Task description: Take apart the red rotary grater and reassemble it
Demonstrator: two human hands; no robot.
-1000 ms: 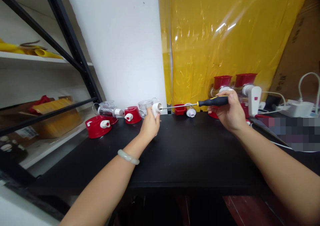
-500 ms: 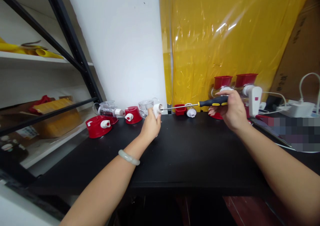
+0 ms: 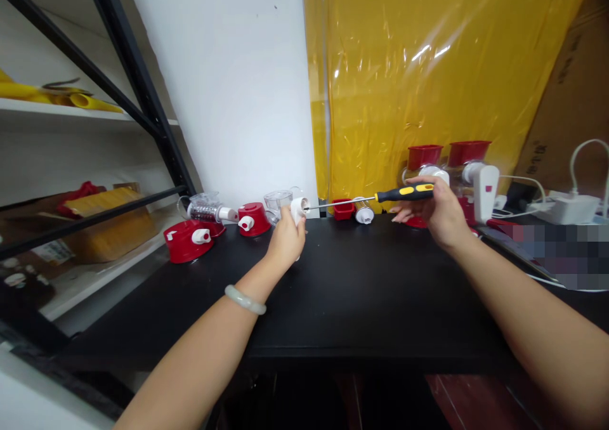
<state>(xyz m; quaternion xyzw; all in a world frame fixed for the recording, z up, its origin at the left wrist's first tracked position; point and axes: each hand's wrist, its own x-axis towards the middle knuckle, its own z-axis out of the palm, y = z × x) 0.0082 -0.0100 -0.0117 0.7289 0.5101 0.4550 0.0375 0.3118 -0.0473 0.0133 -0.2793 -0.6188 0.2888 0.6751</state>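
My left hand (image 3: 285, 240) is closed around a small white plastic part (image 3: 298, 208), held upright above the black table (image 3: 361, 290). My right hand (image 3: 440, 214) grips the black and yellow handle of a screwdriver (image 3: 404, 193). Its thin metal shaft runs left and the tip sits in the end of the white part. The fingers of my right hand are partly loosened around the handle.
Red and white appliance parts (image 3: 190, 238) and a clear cup (image 3: 276, 200) lie at the back left. Red hoppers (image 3: 469, 151), a white unit (image 3: 485, 189), a charger and cables (image 3: 566, 205) stand at the back right. A shelf rack (image 3: 71, 214) borders the left; yellow sheeting (image 3: 428, 68) hangs behind.
My right hand has shifted its hold on the screwdriver handle, the fingers loosening and rolling. My left hand and the white part have stayed in place.
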